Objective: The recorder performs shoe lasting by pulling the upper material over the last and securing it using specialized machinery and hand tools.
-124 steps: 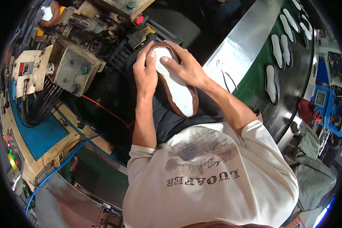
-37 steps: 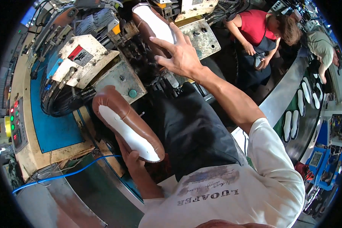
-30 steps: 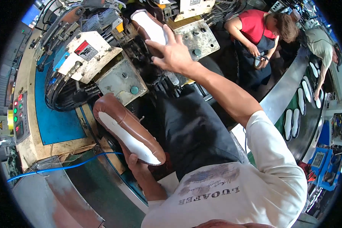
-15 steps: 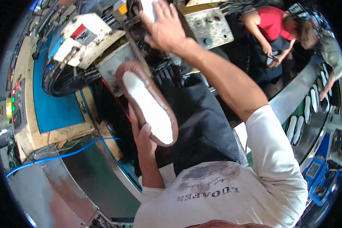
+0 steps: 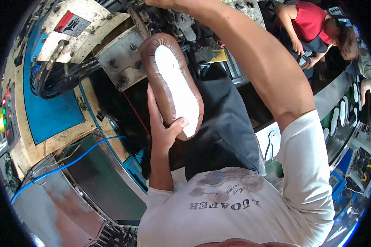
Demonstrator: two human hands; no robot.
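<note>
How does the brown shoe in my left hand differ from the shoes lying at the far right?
The brown shoe has a brown rim around its white face; the far-right shoes have dark edges. The brown shoe is held up in your left hand, while the far-right shoes lie in a group. The brown shoe looks bigger in the picture than the far-right shoes. All show long white faces.

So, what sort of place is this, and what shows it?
Probably a shoe factory or workshop: a brown, white-bottomed shoe in the left grip, a worn machine with black hoses just beyond, and more white-bottomed shoes at the right.
</note>
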